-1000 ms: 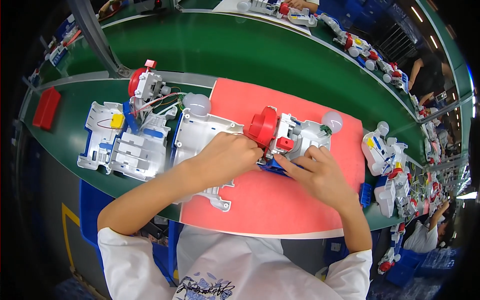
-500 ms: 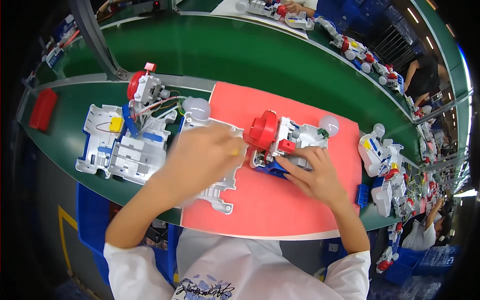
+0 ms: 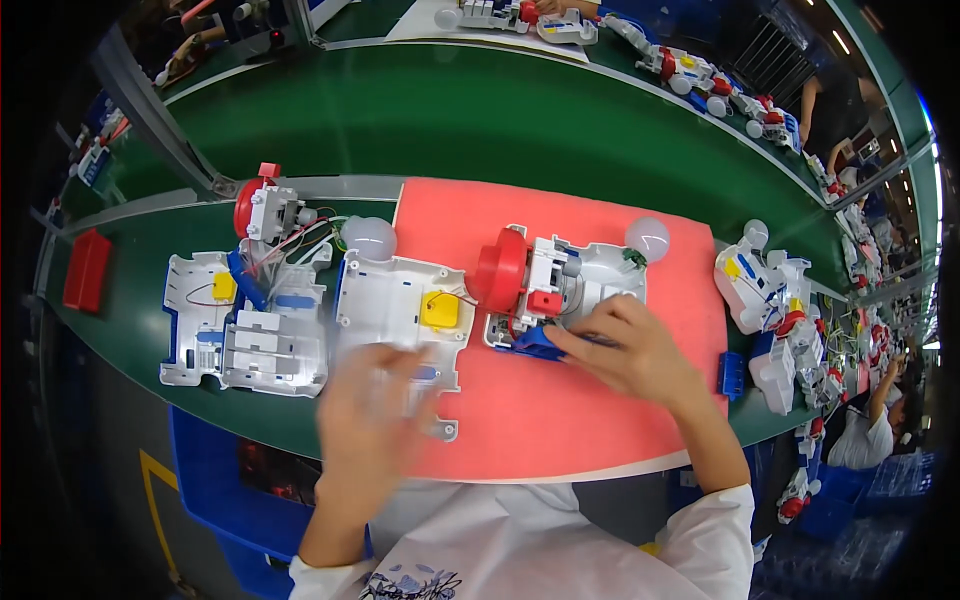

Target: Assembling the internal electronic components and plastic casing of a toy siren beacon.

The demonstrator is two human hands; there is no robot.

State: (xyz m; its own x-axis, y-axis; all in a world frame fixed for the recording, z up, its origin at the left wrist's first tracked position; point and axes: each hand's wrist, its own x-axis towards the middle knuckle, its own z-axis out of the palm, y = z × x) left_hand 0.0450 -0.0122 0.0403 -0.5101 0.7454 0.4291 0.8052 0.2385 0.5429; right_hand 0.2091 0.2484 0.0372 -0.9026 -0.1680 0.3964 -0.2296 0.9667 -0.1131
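The fingertips of your right hand (image 3: pixel 635 350) rest on a blue part (image 3: pixel 538 343) at the near side of the right shell (image 3: pixel 610 270); the fingers are bent, but whether they pinch it you cannot tell from here. Your left hand (image 3: pixel 375 415) is blurred above the near end of the middle shell (image 3: pixel 375 295), fingers pointing toward the far edge; whether they hold anything cannot be told.

The right shell lies open on the pink mat (image 3: pixel 560 430), nearer its far edge than its near one. A red wheel (image 3: pixel 500 270) stands at its left, and a bulb (image 3: pixel 648 239) sits toward the mat's far right corner. The middle shell straddles the mat's left edge, with a yellow block (image 3: pixel 440 309) inside.

Further left on your green bench (image 3: pixel 130 350), a left shell (image 3: pixel 275 350) lies open just beside the middle one. A red box (image 3: pixel 88 270) is at the bench's left end. A small blue tray (image 3: pixel 731 375) sits by the mat's right edge, near piled parts (image 3: pixel 785 330) at the bench's right end. Below the near edge, left, is a blue bin (image 3: pixel 205 475).
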